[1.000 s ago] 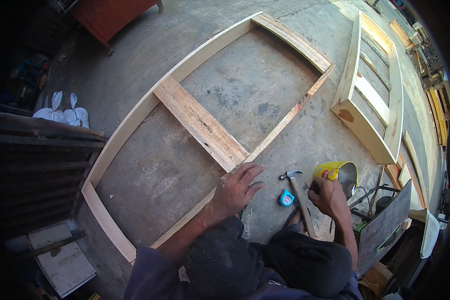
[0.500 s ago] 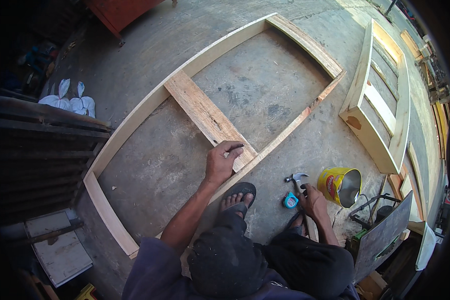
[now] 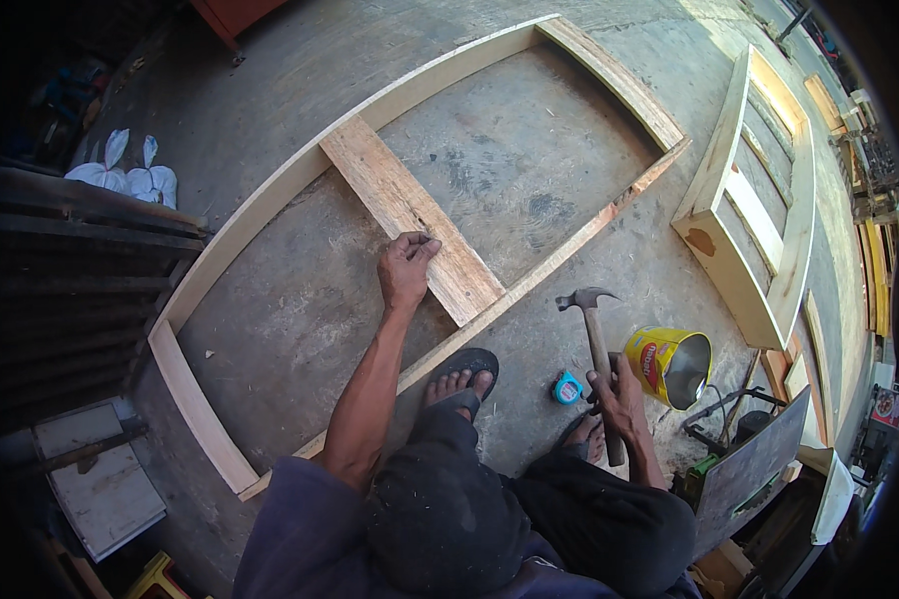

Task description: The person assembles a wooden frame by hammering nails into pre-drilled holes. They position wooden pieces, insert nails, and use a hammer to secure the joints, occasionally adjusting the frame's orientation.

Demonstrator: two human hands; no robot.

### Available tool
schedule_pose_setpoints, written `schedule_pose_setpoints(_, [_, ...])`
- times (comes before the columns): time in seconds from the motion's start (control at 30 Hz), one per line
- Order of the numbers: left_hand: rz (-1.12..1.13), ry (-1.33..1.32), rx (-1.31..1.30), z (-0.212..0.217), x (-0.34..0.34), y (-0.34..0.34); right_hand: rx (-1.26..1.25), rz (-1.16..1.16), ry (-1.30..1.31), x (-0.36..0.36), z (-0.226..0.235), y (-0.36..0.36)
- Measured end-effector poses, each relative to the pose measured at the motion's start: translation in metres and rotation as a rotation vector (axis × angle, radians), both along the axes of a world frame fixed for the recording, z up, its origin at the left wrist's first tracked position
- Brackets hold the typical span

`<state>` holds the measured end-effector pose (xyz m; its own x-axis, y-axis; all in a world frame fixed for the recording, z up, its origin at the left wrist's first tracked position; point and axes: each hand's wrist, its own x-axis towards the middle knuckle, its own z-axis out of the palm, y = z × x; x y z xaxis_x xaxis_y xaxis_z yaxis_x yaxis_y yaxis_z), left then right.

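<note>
A wooden frame [image 3: 238, 213] lies on the concrete, with a wide crossboard [image 3: 395, 200] joining its two long sides. At the edge of that board my left hand [image 3: 405, 270] is closed, thumb and fingertips pinched together; what they hold, if anything, is too small to make out. My right hand [image 3: 621, 399] grips a claw hammer [image 3: 593, 329] by its wooden handle, head pointing away from me, outside the frame's near side. A blue tape measure [image 3: 567, 387] rests on the floor just left of the hammer handle.
Right of my right hand stands a yellow tin [image 3: 657, 349], beside a machine with a flat metal plate [image 3: 749, 474]. Another wooden frame with slats [image 3: 749, 215] lies farther right. White tied bags [image 3: 150, 184] and dark slatted boards [image 3: 80, 240] are at left.
My left hand has slid away from the near end of the crossboard, farther along it. My right hand has raised the hammer, which lay lower beside the tape measure before.
</note>
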<state>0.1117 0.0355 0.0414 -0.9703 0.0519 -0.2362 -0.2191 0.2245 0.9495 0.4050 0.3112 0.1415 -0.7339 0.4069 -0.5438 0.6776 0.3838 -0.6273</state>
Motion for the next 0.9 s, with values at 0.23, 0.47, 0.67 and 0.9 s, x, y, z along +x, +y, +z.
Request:
schedule_pose_setpoints(0.23, [0.023,0.06,-0.02,-0.011,0.003,0.0,0.197,0.387,0.333,-0.104,0.051,-0.049])
schedule_pose_setpoints(0.47, [-0.053,0.14,-0.096,-0.012,0.005,-0.007,0.362,0.631,0.298,-0.158,0.052,-0.081])
schedule_pose_setpoints(0.67, [-0.064,0.069,-0.036,-0.002,0.011,-0.009,0.377,0.489,0.434,-0.16,0.048,-0.091])
schedule_pose_setpoints(0.9, [-0.09,0.219,-0.333,0.017,0.011,-0.001,0.466,0.639,0.22,-0.162,0.043,-0.093])
